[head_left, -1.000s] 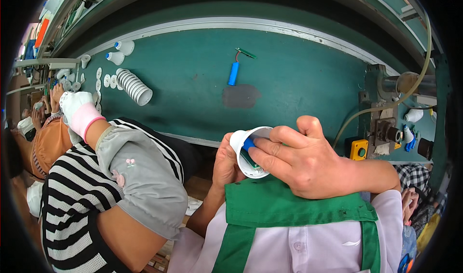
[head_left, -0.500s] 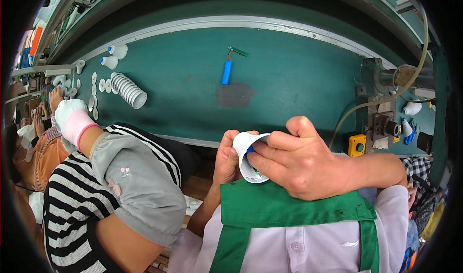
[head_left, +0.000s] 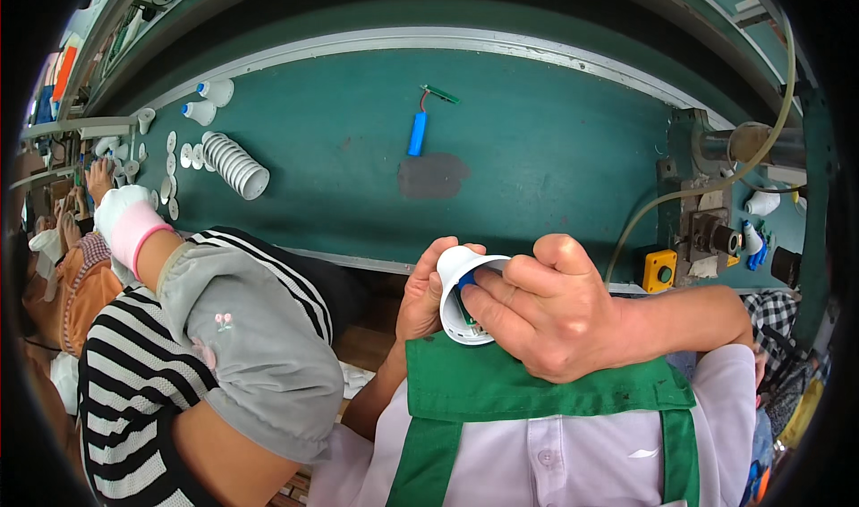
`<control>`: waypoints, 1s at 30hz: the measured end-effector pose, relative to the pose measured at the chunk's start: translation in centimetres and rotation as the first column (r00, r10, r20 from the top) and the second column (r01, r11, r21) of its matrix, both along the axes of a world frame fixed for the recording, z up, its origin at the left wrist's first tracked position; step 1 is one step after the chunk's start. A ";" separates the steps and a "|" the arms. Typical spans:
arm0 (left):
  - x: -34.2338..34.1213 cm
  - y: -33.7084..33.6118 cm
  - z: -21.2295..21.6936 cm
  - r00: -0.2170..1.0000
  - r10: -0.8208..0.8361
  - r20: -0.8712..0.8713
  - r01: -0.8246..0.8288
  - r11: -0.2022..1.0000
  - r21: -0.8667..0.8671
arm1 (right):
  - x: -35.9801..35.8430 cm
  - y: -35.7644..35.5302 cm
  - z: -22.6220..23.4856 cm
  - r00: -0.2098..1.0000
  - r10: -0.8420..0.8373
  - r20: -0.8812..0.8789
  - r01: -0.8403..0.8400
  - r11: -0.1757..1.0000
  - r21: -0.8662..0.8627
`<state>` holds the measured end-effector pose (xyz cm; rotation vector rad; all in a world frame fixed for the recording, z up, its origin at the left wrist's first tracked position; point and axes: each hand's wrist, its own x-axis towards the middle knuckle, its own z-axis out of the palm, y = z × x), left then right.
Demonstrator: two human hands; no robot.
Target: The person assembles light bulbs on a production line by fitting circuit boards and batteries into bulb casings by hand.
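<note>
My left hand (head_left: 419,294) grips a white cup (head_left: 462,283). My right hand (head_left: 546,315) pinches a blue part (head_left: 466,280) inside it.

— Do you see any packages, labels, signs or screens on your bench?

— None you can make out. At the far left edge some orange and blue shapes show, but they're too blurred for you to tell what they are.

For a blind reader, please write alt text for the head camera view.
Two bare hands, left hand and right hand, hold a white plastic cup-shaped housing while right fingertips press inside it. Behind lies a green workbench with a blue cylinder and stacked white housings.
</note>
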<state>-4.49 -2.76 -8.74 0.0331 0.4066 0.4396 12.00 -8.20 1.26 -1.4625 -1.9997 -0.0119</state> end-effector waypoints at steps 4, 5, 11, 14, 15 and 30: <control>0.6 0.1 2.1 0.998 0.032 -0.054 -0.022 0.983 0.183 | 0.0 -0.1 0.0 0.998 -0.022 -0.061 0.022 1.000 0.005; 0.7 0.1 2.0 0.998 0.033 -0.053 -0.023 0.983 0.182 | 0.0 -0.1 0.1 0.997 -0.026 -0.075 0.026 1.000 0.000; 0.1 -0.4 0.5 0.989 0.027 -0.144 0.027 0.932 0.360 | -0.1 -0.4 0.1 0.999 -0.027 -0.036 0.025 0.999 -0.031; 0.3 -0.1 0.9 0.999 0.005 -0.040 0.002 0.983 0.184 | -0.3 -0.3 0.2 0.999 -0.038 -0.037 0.038 0.999 -0.020; 0.3 0.0 0.8 0.999 0.001 -0.044 0.007 0.983 0.182 | -0.3 -0.4 0.2 0.999 -0.039 -0.036 0.038 0.999 -0.022; 0.5 0.5 1.4 0.997 -0.027 -0.078 0.042 0.981 0.192 | -0.3 -0.5 0.3 0.989 -0.131 0.075 0.132 0.991 -0.015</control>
